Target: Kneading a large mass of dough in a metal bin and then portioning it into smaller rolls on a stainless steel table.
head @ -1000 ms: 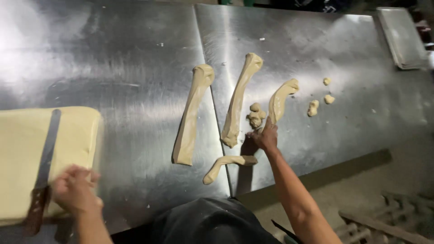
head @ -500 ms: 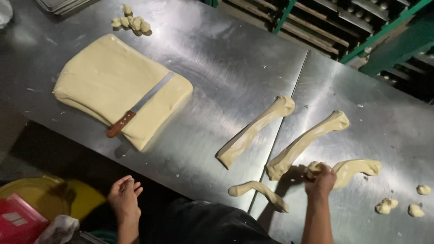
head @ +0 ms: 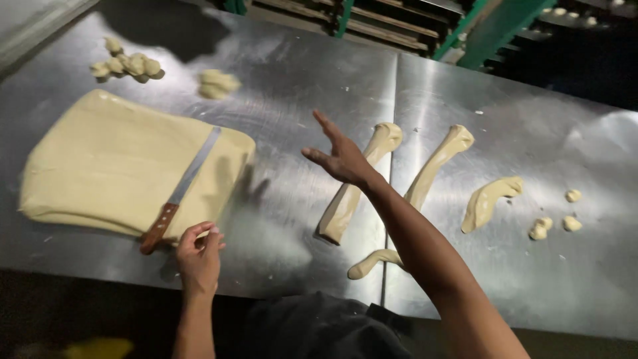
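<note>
Steel-bladed knife [head: 181, 189] lay on the dough slab [head: 106, 166]; left hand [head: 198, 252] released beside its handle, right hand [head: 340, 156] splayed empty above, risking a careless cut.

Light falls from above and behind the far edge, dim overall. The brushed stainless-steel table [head: 299, 80] throws broad pale glare at its upper left and right, while its near edge sinks into darkness. The raised right hand [head: 340, 156] is slightly motion-blurred, and a soft shadow smears beside the pale yellow folded dough slab [head: 100, 166]. The far racks are murky.
</note>
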